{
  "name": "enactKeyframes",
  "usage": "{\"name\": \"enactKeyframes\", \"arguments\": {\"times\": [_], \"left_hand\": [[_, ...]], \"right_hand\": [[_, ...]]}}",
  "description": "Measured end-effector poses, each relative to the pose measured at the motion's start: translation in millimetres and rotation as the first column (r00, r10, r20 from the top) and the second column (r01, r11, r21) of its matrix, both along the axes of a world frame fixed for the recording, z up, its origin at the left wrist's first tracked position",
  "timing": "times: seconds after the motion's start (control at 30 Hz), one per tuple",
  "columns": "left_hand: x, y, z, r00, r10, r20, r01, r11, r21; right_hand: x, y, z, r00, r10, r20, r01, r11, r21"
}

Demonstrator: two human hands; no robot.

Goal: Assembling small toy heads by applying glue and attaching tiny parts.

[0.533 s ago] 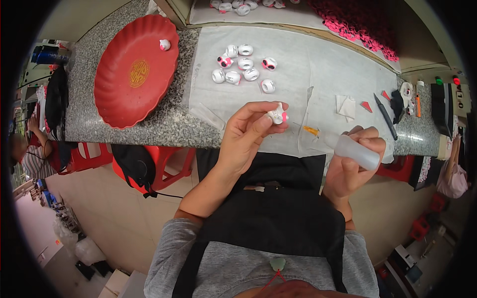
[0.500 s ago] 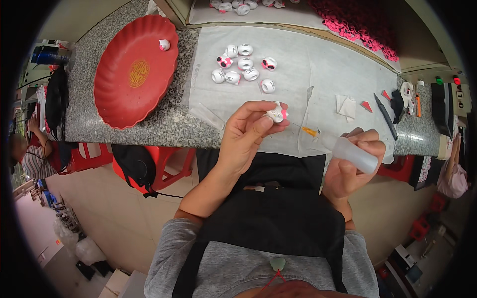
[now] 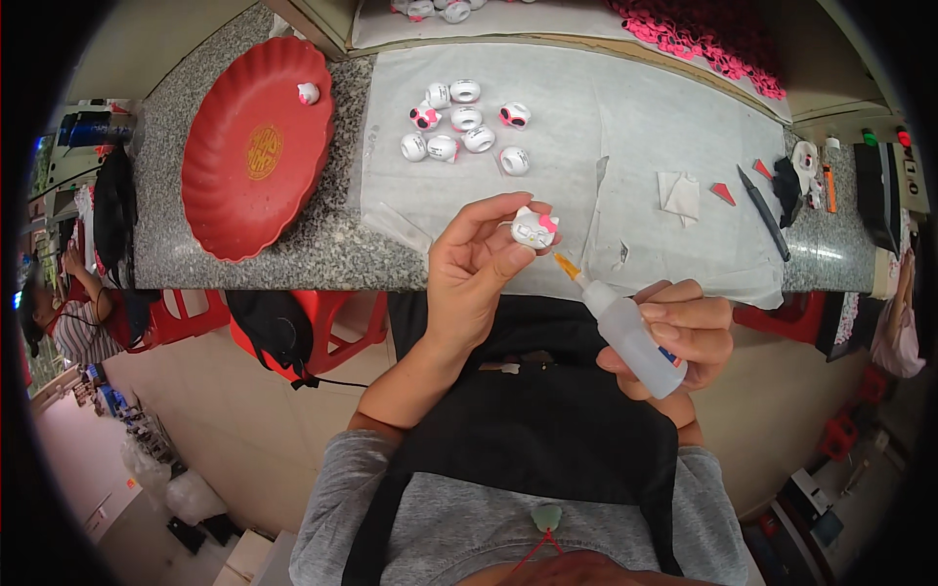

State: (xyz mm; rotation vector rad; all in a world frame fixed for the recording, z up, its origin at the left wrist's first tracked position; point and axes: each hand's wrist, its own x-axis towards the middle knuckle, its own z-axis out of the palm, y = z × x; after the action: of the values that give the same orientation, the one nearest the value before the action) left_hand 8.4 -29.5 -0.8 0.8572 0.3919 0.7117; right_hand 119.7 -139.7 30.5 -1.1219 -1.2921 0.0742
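Between the thumb and fingers of my left hand [image 3: 479, 264] is a small white cat-head figurine [image 3: 533, 228] with a pink bow, its front turned up. My right hand [image 3: 684, 332] is closed round a translucent squeeze bottle [image 3: 633, 337] with an orange needle tip [image 3: 568, 266]. The tip points up and left, just below the figurine; I cannot tell whether they touch. Beyond my hands, several more white figurines [image 3: 467, 119] lie loosely grouped on a white sheet [image 3: 557, 98], two of them showing pink and black parts.
A red scalloped tray [image 3: 220, 186] at the left holds one figurine [image 3: 309, 94]. Right of the sheet's middle lie a folded white cloth [image 3: 678, 198], red triangular pieces [image 3: 722, 193] and a dark pen-like tool [image 3: 764, 213]. Many pink pieces [image 3: 674, 44] fill the shelf behind.
The figurine has been turned so its front faces up. My right hand has tilted the bottle, bringing its orange tip up and left, close to the figurine.
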Motion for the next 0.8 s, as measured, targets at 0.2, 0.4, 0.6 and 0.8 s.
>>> {"name": "enactKeyframes", "arguments": {"times": [0.2,0.4,0.6,0.8], "left_hand": [[0.4,-1.3,-1.0,1.000,-0.006,-0.018,0.006,1.000,0.017],[-1.2,0.5,-2.3,0.997,-0.002,0.071,0.003,1.000,-0.015],[-0.4,-1.0,-3.0,1.000,-0.006,-0.004,0.006,1.000,0.017],[-1.1,-1.1,-3.0,0.999,-0.007,-0.031,0.007,1.000,0.022]], "right_hand": [[-0.7,-0.7,-1.9,1.000,0.005,-0.015,-0.005,1.000,-0.021],[1.7,-1.8,0.0,0.999,0.032,-0.019,-0.033,0.999,-0.024],[1.3,-0.5,-1.8,1.000,0.013,-0.011,-0.013,1.000,0.000],[0.4,0.0,-2.7,0.999,0.033,-0.017,-0.034,0.999,-0.020]]}}
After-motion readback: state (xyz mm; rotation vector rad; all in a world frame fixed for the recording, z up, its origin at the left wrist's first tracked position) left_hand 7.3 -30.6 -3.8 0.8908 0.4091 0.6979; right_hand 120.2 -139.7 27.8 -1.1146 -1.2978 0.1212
